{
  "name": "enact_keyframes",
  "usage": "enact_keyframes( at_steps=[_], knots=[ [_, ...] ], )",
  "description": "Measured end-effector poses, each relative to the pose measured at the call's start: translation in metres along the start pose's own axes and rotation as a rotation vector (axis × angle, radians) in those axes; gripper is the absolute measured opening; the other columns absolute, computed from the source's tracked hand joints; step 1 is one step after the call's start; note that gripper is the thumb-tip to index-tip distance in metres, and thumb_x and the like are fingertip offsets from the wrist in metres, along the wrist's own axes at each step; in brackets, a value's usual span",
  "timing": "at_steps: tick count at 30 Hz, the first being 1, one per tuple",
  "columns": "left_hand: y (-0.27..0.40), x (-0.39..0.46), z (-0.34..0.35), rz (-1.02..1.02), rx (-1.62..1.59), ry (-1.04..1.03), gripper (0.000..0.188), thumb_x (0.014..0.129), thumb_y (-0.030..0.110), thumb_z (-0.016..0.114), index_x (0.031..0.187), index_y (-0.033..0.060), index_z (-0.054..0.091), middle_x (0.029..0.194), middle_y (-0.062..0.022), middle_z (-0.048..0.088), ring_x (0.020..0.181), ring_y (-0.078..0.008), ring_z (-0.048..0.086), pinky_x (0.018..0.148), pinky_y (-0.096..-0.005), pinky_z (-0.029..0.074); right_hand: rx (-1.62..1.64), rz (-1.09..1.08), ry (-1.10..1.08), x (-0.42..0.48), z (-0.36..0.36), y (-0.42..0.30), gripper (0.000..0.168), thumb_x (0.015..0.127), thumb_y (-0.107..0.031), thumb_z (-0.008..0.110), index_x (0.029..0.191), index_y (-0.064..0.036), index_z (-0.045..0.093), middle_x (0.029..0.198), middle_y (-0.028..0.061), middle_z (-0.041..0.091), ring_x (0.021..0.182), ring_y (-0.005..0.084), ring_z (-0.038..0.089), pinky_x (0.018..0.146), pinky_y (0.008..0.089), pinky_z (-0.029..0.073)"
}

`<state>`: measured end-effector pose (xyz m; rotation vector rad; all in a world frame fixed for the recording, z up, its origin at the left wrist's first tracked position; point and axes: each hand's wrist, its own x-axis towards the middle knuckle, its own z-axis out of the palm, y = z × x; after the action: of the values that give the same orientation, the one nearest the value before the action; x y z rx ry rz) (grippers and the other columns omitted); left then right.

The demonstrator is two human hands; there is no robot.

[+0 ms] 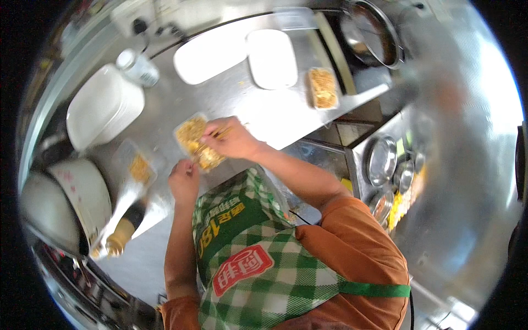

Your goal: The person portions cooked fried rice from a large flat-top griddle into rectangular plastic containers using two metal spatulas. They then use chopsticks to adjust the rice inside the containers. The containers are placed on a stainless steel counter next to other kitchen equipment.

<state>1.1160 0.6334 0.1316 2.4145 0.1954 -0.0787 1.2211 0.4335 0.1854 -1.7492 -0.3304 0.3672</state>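
Observation:
A clear plastic container of noodles (192,128) sits on the steel counter before me, pale pieces piled at its near end. My right hand (225,138) is over its right side, fingers closed around thin wooden chopsticks (222,133). At the near left corner of the container is my left hand (184,175), fingers curled; whether it grips the rim or something small is unclear. Left of it stands another clear container with a little noodle-like food (140,168). A filled noodle container (324,88) stands farther right.
White trays (272,60) lie along the back, with stacked white trays (105,107) and a white jar (137,68) at left. A large lidded pot (82,194) and a bottle (123,231) stand near left. Metal bowls (382,161) are at right, a large metal pot (371,35) at back right.

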Motion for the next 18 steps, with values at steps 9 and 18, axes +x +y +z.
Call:
enact_keyframes(
  at_steps=[9, 18],
  knots=[
    [0.031, -0.002, -0.016, 0.203, -0.063, -0.039, 0.016, 0.077, 0.006, 0.073, 0.093, 0.0082, 0.070, 0.090, -0.0122, 0.059, 0.064, -0.0233, 0.063, 0.056, -0.0333, 0.053, 0.408, 0.237, 0.210, -0.009, -0.060, 0.012, 0.014, 0.091, -0.013, 0.064, 0.089, 0.000, 0.061, 0.081, 0.0090, 0.066, 0.073, 0.0182, 0.070, 0.060, 0.0301, 0.059],
    [-0.048, -0.014, -0.039, -0.325, -0.423, -0.093, 0.014, 0.084, 0.013, 0.070, 0.088, 0.0002, 0.064, 0.077, -0.0098, 0.066, 0.055, -0.0148, 0.065, 0.049, -0.0266, 0.052, -0.297, -0.409, 0.058, -0.035, 0.043, -0.002, 0.012, 0.082, -0.003, 0.069, 0.094, -0.003, 0.070, 0.098, 0.0147, 0.067, 0.088, 0.0266, 0.067, 0.076, 0.0327, 0.056]
  ],
)
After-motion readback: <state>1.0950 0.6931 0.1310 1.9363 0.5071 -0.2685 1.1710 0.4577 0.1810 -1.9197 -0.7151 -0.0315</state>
